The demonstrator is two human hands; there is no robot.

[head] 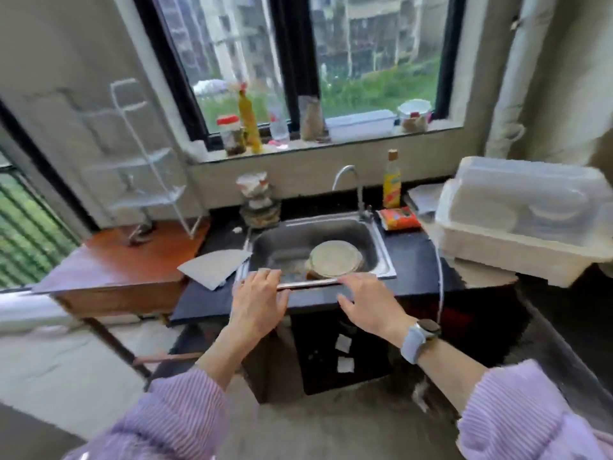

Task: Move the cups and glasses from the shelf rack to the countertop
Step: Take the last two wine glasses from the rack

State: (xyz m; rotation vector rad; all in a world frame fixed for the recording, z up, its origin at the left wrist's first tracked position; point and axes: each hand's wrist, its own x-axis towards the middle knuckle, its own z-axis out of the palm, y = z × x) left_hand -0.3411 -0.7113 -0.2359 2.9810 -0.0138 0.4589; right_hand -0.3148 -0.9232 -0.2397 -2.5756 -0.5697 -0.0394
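Note:
A white wire shelf rack (146,174) stands on the wooden side table (109,267) at the left, against the wall. The frame is blurred, and I cannot make out cups or glasses on its tiers. The dark countertop (411,260) runs around a steel sink (318,247). My left hand (258,300) rests palm down on the counter's front edge by the sink rim, fingers spread and holding nothing. My right hand (371,307), with a watch on the wrist, lies flat on the same edge, also holding nothing.
A lidded pot (335,260) sits in the sink below the tap (351,187). A white cloth (215,267) lies left of the sink. A large plastic dish box (524,224) fills the right counter. Several bottles and jars (248,127) line the windowsill.

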